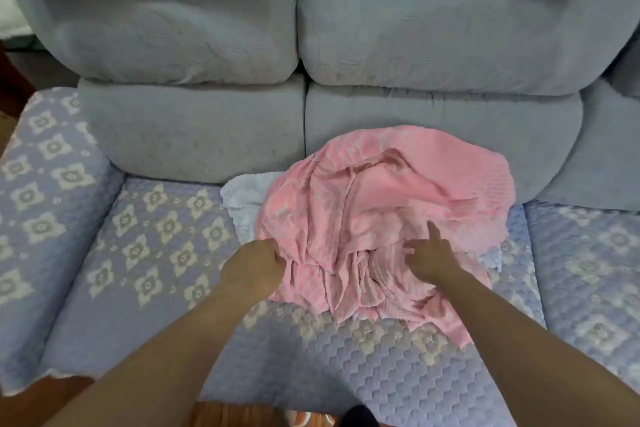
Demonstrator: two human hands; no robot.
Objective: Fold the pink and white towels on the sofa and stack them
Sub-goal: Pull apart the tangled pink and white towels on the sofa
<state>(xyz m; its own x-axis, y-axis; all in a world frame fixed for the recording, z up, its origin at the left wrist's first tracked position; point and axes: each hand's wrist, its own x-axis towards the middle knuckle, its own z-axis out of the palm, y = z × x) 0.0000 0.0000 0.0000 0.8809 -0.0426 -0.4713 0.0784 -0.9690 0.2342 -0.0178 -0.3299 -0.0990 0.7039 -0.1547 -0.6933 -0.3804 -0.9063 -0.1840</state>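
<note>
1. The pink towel (381, 218) lies in a crumpled heap at the centre of the frame, on the quilted, flower-patterned seat cover (156, 253) of the grey sofa (207, 45), its far edge bunched against the lower back cushion.
2. The white towel (242, 199) is mostly buried under the pink one; one part shows at the heap's upper left, and a small pale corner peeks out at its right edge.
3. The left hand (254, 265), at the heap's lower left, is curled into a fist and appears to pinch the pink towel's near-left edge.
4. The right hand (427, 255) rests on the middle of the pink heap with the index finger stretched toward the top of the frame and the other fingers loosely bent; it does not seem to have hold of any cloth.
5. Judged from the layout, the task is at its very start: neither towel is folded and nothing is stacked. The step in hand looks like taking up the pink towel to separate it from the white one.
6. The next move likely calls for the right hand to find a second edge or corner, so the towel can be lifted clear and spread flat on the bare seat at the left.
7. One risk is dragging the white towel along with it.
</note>
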